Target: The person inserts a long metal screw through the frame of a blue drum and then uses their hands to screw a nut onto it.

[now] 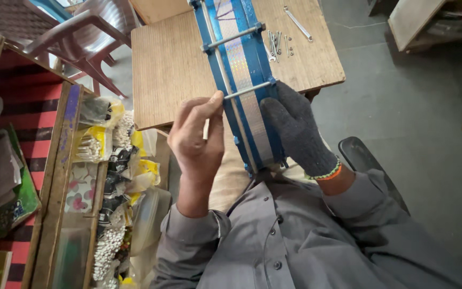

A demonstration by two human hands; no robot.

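Head view has us looking down over a grey shirt at a long blue frame [241, 80] with a shiny holographic strip along its middle, running from our lap at 6 o'clock out across a small wooden table [172, 69] toward 12. Our bare left hand [196, 136] sits at the frame's 9 o'clock edge, fingers drawn together and pinching a thin pale rod [231, 101] that lies along the frame. Our right hand [295, 131], in a dark knit glove, presses flat against the 3 o'clock edge with fingers close together, steadying it. Two metal cross rods [249, 88] already span the frame, so we judge that part of the assembly is done. Loose bolts [276, 43] and a wrench [298, 23] lie on the table at about 1 o'clock, which suggests fastening remains. At 8 o'clock a wooden tray [54, 176] holds plastic bags of small white pieces [108, 251].
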